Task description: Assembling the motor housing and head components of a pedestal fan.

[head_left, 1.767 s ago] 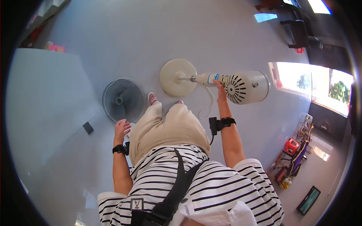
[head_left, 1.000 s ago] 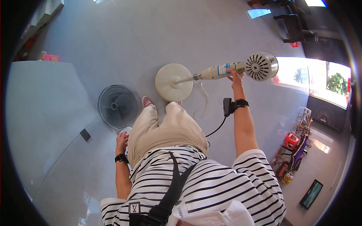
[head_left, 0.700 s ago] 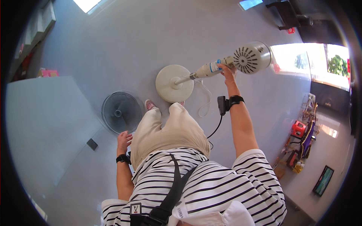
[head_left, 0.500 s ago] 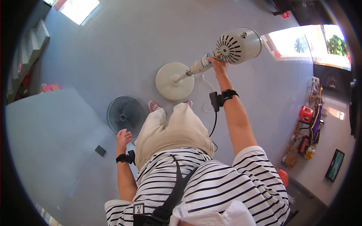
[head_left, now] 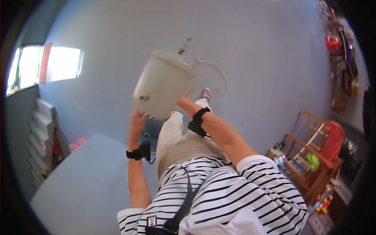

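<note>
I'd go 2-handed and steady on that beige fan housing (head_left: 164, 84) — left hand (head_left: 137, 122) at its lower left, right hand (head_left: 185, 102) at its right, can't tell if either grip's closed.

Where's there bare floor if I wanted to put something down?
Bare floor lies between the white cord and the wooden furniture at right, and between the pale stairs and the fan head. It's crowded around the left hand, where fan head and grey fan piece overlap in view.
</note>
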Available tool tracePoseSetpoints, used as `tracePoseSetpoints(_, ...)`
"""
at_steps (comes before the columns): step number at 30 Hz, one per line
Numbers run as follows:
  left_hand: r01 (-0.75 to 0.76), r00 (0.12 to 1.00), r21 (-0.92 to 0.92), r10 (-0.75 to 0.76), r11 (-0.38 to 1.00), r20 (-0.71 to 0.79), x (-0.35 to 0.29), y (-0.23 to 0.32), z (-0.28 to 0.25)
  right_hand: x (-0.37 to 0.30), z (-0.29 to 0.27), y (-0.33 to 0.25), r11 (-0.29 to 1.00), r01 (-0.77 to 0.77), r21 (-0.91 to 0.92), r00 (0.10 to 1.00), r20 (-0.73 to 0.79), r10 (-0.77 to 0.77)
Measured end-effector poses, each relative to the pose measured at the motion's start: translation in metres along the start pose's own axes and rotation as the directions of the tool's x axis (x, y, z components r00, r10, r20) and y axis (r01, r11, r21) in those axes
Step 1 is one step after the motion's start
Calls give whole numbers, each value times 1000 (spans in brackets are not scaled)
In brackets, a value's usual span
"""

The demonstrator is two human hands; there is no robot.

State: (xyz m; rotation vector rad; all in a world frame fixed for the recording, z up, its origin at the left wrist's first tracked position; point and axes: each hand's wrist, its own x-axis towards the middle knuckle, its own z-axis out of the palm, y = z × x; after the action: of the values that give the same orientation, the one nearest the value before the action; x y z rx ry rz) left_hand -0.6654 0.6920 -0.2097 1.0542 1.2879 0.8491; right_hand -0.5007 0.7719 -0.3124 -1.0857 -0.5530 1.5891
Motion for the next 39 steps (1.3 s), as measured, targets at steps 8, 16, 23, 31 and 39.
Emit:
tracePoseSetpoints(8,108,963,257,-37,960,-266,43,14,102,-36,-25,-56,666,387,-637,920,318,-229)
tracePoseSetpoints(16,34,744,192,103,981,-660,72,7,98,-79,-103,-5,477,20,-879,741,334,583)
tracePoseSetpoints(23,57,854,332,126,942,-504,76,13,92,-36,-105,14,703,-161,-693,871,236,432)
tracePoseSetpoints(31,67,908,396,108,916,-405,77,21,87,-7,-78,33,816,-297,-495,862,228,453)
tracePoseSetpoints(39,3,906,467,196,884,-375,78,21,84,-7,-66,25,860,-468,-201,836,215,505)
